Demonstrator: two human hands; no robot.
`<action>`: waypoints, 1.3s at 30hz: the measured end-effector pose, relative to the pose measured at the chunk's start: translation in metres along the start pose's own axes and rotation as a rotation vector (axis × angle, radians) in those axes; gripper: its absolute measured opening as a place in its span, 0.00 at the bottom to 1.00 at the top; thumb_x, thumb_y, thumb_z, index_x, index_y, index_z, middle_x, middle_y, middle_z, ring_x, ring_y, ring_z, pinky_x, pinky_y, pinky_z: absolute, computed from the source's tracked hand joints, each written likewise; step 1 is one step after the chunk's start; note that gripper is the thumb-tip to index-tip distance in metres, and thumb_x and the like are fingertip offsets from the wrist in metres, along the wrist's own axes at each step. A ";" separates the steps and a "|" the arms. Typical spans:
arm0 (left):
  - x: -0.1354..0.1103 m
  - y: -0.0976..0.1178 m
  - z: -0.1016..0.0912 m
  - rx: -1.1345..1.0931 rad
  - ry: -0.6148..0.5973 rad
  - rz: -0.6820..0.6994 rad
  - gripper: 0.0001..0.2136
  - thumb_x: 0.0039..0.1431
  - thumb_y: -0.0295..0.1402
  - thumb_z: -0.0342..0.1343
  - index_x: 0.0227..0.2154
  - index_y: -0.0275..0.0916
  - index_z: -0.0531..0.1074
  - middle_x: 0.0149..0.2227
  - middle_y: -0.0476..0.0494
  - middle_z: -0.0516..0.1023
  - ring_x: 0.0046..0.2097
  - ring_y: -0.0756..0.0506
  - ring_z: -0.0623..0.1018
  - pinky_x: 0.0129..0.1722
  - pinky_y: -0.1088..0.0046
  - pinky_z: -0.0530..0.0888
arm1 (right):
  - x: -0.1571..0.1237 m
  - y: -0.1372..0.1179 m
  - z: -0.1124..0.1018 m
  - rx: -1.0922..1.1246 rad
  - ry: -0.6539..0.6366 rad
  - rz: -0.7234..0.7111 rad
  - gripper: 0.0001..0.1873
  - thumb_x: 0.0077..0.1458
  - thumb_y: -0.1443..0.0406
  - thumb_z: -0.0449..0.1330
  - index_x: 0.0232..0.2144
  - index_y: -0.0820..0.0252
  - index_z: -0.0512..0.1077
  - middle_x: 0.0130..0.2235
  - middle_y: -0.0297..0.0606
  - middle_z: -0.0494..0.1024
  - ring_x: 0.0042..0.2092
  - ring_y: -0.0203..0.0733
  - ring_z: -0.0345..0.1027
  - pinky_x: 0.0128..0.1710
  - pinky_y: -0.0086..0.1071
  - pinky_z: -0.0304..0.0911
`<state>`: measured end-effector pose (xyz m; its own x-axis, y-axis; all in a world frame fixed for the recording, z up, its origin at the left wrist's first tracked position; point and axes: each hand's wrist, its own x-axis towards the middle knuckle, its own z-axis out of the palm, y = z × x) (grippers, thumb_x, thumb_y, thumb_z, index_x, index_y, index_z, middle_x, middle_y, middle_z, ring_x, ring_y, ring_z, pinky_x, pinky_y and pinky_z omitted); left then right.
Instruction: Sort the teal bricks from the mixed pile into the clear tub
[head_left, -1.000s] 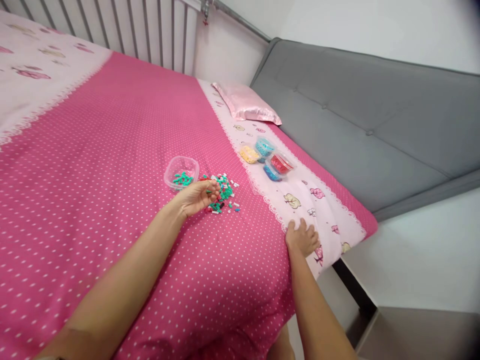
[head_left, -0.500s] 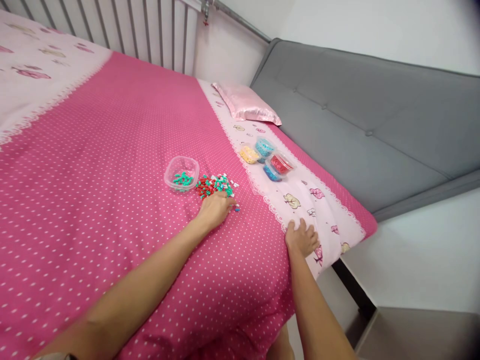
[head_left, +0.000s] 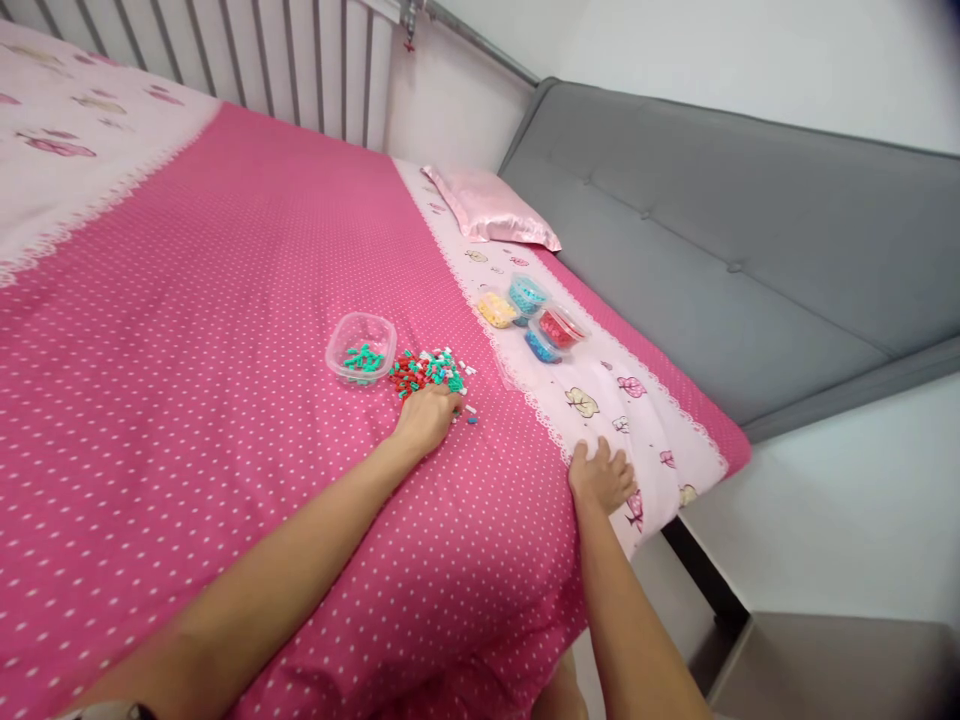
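A heap of small red, green and white plastic pieces (head_left: 426, 370) lies on the pink dotted bedsheet (head_left: 225, 300). My left hand (head_left: 426, 417) rests palm down at the heap's near edge, fingers curled over some pieces; what they grip is hidden. Left of the heap stands a clear plastic tub (head_left: 361, 348) holding a few green pieces. My right hand (head_left: 602, 477) lies flat and open on the pale patterned border of the sheet near the bed's corner, holding nothing.
Several small tubs (head_left: 534, 312) with yellow, light blue, red and blue pieces stand on the pale border. A pink satin pillow (head_left: 491, 205) lies by the grey padded headboard (head_left: 720, 250). The bed's edge drops off at the right, with a dark floor gap below.
One second ago my left hand was palm up beside the tub with pieces in it. It has turned over and moved right onto the heap. My right hand has stayed put.
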<state>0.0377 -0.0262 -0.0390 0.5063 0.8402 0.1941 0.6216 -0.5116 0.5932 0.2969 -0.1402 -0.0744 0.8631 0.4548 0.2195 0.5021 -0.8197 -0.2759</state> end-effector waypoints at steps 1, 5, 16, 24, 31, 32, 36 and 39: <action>0.000 0.001 -0.002 -0.052 0.014 -0.006 0.09 0.54 0.27 0.50 0.32 0.41 0.75 0.36 0.42 0.75 0.45 0.42 0.72 0.42 0.68 0.67 | 0.000 0.000 0.000 0.001 0.000 0.000 0.30 0.60 0.51 0.44 0.60 0.54 0.59 0.64 0.47 0.56 0.64 0.57 0.45 0.60 0.54 0.41; 0.001 0.007 -0.014 -0.328 0.060 -0.058 0.07 0.52 0.32 0.53 0.34 0.39 0.72 0.31 0.45 0.73 0.37 0.45 0.73 0.38 0.69 0.68 | 0.000 -0.001 -0.001 0.005 0.007 -0.002 0.30 0.59 0.51 0.45 0.60 0.55 0.60 0.63 0.47 0.56 0.64 0.56 0.46 0.61 0.52 0.40; 0.005 0.001 -0.065 -1.014 0.046 -0.240 0.07 0.50 0.33 0.45 0.25 0.37 0.66 0.28 0.41 0.73 0.29 0.49 0.73 0.32 0.70 0.73 | 0.000 0.000 0.000 0.008 0.012 -0.004 0.30 0.59 0.51 0.45 0.60 0.56 0.60 0.63 0.47 0.57 0.64 0.57 0.46 0.61 0.52 0.39; 0.005 -0.009 -0.057 -0.741 0.057 -0.322 0.14 0.51 0.40 0.49 0.26 0.34 0.75 0.21 0.46 0.71 0.22 0.51 0.68 0.22 0.75 0.65 | 0.000 0.000 0.001 0.004 0.028 -0.006 0.30 0.59 0.51 0.45 0.60 0.55 0.61 0.63 0.47 0.57 0.63 0.57 0.47 0.61 0.52 0.40; -0.001 -0.012 -0.040 -0.155 -0.072 -0.248 0.11 0.47 0.28 0.57 0.31 0.48 0.80 0.34 0.50 0.81 0.40 0.44 0.77 0.40 0.73 0.68 | 0.000 0.000 0.001 0.013 0.018 0.002 0.30 0.59 0.51 0.45 0.60 0.55 0.60 0.64 0.47 0.56 0.64 0.57 0.46 0.61 0.51 0.39; -0.002 -0.011 -0.038 -0.093 -0.096 -0.241 0.12 0.48 0.27 0.56 0.32 0.49 0.80 0.37 0.50 0.82 0.43 0.43 0.77 0.42 0.72 0.68 | 0.000 0.000 0.001 0.013 0.017 0.003 0.30 0.59 0.51 0.46 0.60 0.55 0.60 0.64 0.47 0.56 0.64 0.57 0.46 0.61 0.51 0.39; -0.003 -0.008 -0.036 0.082 -0.157 -0.226 0.13 0.52 0.28 0.54 0.37 0.49 0.79 0.41 0.45 0.81 0.46 0.40 0.76 0.45 0.69 0.68 | 0.001 0.000 0.002 0.004 0.023 0.001 0.30 0.60 0.51 0.45 0.60 0.55 0.60 0.63 0.47 0.57 0.63 0.56 0.46 0.61 0.52 0.40; -0.003 -0.008 -0.036 0.130 -0.160 -0.220 0.13 0.53 0.29 0.53 0.37 0.46 0.79 0.41 0.42 0.81 0.46 0.39 0.76 0.44 0.68 0.68 | 0.001 0.000 0.002 0.002 0.020 -0.001 0.30 0.60 0.51 0.45 0.60 0.55 0.60 0.63 0.47 0.57 0.64 0.57 0.46 0.61 0.52 0.39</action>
<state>0.0102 -0.0182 -0.0162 0.4321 0.8999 -0.0600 0.7929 -0.3474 0.5006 0.2979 -0.1394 -0.0763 0.8616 0.4481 0.2386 0.5027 -0.8186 -0.2779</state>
